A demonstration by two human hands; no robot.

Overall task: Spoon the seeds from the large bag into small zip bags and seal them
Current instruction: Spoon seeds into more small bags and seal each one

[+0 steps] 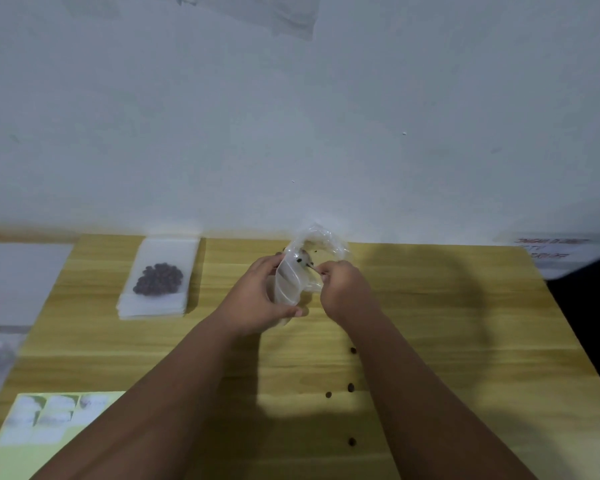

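Left hand [260, 292] wraps a clear plastic bag [293, 282] from the left side, fingers curled round its far side, thumb [291, 311] stretched across the near bottom edge; grip closed on the bag. Bag held upright above the desk [465, 323], near its far edge at centre, mouth crumpled open at top. A few dark seeds [300, 260] visible inside near the mouth. Can't tell if this is the large bag or a small zip bag.

Right hand [343, 289] just right of the bag, fingers pinched tight on a thin stick-like handle [311, 267] that pokes into the bag mouth; blurred, probably the spoon.

Far left on the desk: stack of flat small bags [160, 251], with a pile of dark seeds on top, well apart from the hands. Loose seeds [351, 387] scattered on the desk near the right forearm. Yellow-green sheet [32, 455] at near left corner.
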